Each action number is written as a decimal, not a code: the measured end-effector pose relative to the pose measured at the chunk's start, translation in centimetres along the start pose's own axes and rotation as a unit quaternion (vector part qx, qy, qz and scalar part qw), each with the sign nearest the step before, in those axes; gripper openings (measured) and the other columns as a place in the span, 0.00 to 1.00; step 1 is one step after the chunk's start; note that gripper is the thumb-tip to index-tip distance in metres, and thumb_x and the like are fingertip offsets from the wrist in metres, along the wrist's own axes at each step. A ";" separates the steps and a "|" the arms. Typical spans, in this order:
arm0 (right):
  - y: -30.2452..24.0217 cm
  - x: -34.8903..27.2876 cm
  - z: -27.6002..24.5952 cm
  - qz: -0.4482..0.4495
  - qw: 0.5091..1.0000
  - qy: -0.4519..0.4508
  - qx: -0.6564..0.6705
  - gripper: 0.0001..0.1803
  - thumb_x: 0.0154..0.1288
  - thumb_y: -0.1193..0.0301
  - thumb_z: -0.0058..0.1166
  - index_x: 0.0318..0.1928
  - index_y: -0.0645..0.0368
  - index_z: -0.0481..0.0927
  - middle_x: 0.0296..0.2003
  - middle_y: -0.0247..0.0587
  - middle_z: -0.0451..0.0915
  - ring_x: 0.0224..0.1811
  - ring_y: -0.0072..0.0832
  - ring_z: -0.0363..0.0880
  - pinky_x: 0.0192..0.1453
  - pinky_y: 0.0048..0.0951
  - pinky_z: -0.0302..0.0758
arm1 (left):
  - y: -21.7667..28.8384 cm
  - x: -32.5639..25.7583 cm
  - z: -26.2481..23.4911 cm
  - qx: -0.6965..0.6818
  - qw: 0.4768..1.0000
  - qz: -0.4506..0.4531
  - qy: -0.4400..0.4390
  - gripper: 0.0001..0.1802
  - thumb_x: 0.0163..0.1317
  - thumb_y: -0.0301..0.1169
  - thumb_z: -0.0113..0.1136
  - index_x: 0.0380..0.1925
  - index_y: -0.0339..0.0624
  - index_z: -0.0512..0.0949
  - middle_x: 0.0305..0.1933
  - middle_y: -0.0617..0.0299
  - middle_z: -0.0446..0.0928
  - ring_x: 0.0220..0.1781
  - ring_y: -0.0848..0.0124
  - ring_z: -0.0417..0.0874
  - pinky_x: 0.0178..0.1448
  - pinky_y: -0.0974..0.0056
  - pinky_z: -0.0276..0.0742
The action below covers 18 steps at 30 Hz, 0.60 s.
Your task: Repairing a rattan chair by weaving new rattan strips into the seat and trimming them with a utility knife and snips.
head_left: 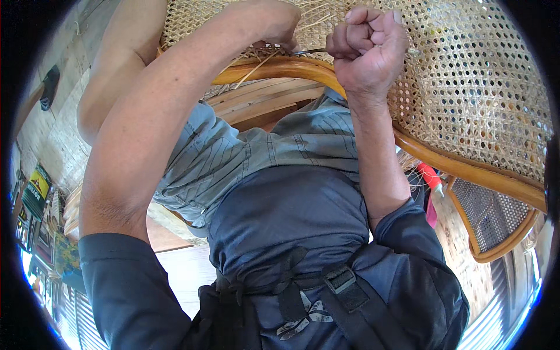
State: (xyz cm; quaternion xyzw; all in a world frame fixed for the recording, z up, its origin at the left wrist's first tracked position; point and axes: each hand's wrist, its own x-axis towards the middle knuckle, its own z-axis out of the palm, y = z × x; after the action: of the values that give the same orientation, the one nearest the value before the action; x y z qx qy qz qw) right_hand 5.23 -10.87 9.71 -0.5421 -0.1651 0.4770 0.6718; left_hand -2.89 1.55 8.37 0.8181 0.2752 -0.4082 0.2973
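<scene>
A woven cane panel (466, 76) with a curved, varnished wooden frame (280, 69) lies across the top of the view, over my lap. My right hand (373, 55) is closed in a fist, palm side up, above the panel's near edge. Out of its left side points a thin dark metal rod (313, 51), like an awl; its grip is hidden in the fist. My left hand (271, 24) is bent down at the frame edge near the rod's tip, fingers curled and mostly hidden. Loose cane strands (256, 70) stick out beside it.
Another cane-filled frame (513, 245) leans at the right. A red-handled thing (430, 175) sits between it and my right arm. Over at the left, a green and yellow package (36, 189) stands among clutter, and a dark shoe or slipper (49, 87) shows on the floor.
</scene>
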 end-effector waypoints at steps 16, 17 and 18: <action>-0.4 0.8 3.7 -0.005 0.957 -0.095 -0.273 0.18 0.67 0.65 0.42 0.24 0.62 0.77 0.11 0.25 0.60 0.13 0.15 0.59 0.18 0.21 0.55 | -2.4 -0.1 3.1 -0.131 0.930 0.299 0.167 0.19 0.53 0.41 0.61 0.39 0.38 0.81 0.42 0.49 0.80 0.44 0.57 0.81 0.47 0.57 0.76; -0.4 1.1 4.0 0.007 0.956 -0.113 -0.271 0.18 0.66 0.63 0.46 0.24 0.62 0.78 0.12 0.27 0.65 0.14 0.14 0.61 0.18 0.19 0.56 | -2.3 0.6 2.5 -0.166 0.915 0.344 0.133 0.20 0.53 0.42 0.62 0.40 0.38 0.80 0.42 0.50 0.80 0.44 0.58 0.81 0.47 0.58 0.76; -0.3 1.5 3.9 -0.001 0.956 -0.122 -0.269 0.18 0.66 0.63 0.46 0.24 0.62 0.78 0.12 0.27 0.65 0.14 0.14 0.61 0.18 0.19 0.56 | -2.8 1.1 2.1 -0.201 0.898 0.377 0.104 0.21 0.54 0.43 0.62 0.41 0.38 0.80 0.42 0.50 0.80 0.44 0.59 0.81 0.48 0.59 0.76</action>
State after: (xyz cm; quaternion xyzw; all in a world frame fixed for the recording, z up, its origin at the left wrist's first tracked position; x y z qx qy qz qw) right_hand 3.23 -7.41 10.97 -0.6402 -0.3682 0.4767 0.4767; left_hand -5.33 2.22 5.70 0.8213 0.0520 -0.1139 0.5565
